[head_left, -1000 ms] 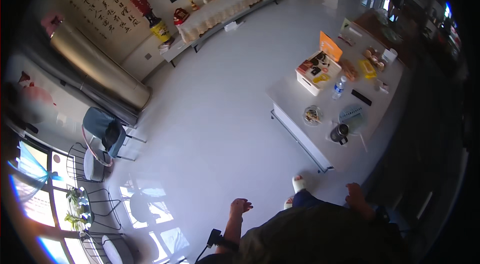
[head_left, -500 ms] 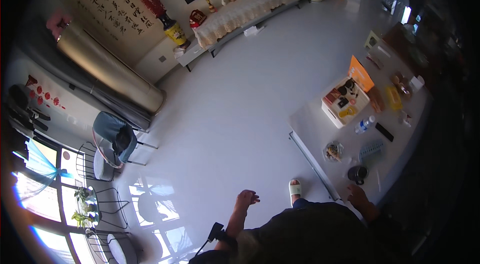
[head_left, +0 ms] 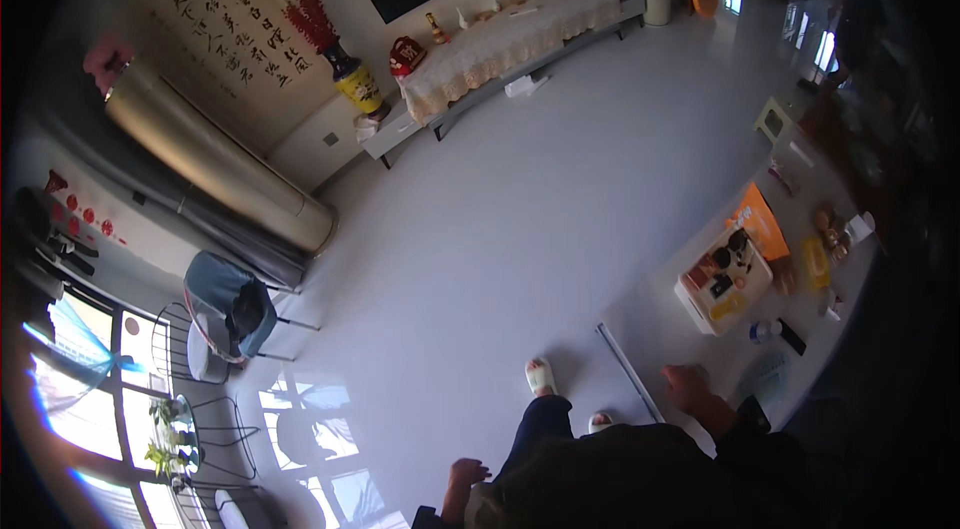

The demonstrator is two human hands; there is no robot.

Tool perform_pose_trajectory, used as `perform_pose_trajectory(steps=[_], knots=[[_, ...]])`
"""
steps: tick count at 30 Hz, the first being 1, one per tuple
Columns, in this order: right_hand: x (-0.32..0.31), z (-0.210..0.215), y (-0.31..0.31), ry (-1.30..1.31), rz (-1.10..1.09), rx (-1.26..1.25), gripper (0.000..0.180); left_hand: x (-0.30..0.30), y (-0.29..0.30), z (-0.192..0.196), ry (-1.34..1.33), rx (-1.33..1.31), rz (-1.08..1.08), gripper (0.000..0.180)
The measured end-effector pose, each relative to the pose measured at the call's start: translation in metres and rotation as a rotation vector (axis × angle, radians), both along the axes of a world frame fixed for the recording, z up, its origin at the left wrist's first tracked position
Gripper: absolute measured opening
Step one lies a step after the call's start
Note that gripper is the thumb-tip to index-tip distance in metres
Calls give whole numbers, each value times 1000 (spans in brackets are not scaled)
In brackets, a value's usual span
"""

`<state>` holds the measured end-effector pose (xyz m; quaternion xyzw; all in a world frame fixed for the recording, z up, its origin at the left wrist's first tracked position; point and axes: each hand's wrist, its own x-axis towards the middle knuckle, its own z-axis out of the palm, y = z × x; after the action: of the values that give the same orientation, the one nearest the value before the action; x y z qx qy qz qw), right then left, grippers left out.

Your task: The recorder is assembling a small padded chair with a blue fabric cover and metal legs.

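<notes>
Head view: left hand (head_left: 467, 474), fingers loosely spread, empty, above floor (head_left: 430, 269). Right hand (head_left: 690, 391) over near end of desk (head_left: 652, 329), fingers bent, grip indiscernible. White basket (head_left: 694, 311) with orange lid (head_left: 762, 223) on desk beyond right hand; bottle (head_left: 764, 331) near basket.

Room over floor (head_left: 450, 229) left of the table (head_left: 648, 324); box (head_left: 694, 307) and bottle (head_left: 764, 331) as obstacles beyond right hand (head_left: 690, 393).
</notes>
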<state>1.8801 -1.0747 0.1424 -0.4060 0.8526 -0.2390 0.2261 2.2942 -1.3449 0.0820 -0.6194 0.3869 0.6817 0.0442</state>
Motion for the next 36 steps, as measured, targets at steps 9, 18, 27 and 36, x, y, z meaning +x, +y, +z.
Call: perform_pose_trajectory(steps=[9, 18, 27, 36], knots=[[-38, -25, -88, -25, 15, 147, 23, -97, -160, -2, 202, -608, -747, 21], [-96, -2, -185, -88, -198, 188, 30, -245, -344, 10, 29, -475, -380, 16], [-153, -77, -220, -208, -108, 405, 35, -375, -396, 0, 280, -344, -537, 19], [-282, -75, -335, -201, -178, 438, 29, -432, -506, -7, 155, -542, -584, 22]])
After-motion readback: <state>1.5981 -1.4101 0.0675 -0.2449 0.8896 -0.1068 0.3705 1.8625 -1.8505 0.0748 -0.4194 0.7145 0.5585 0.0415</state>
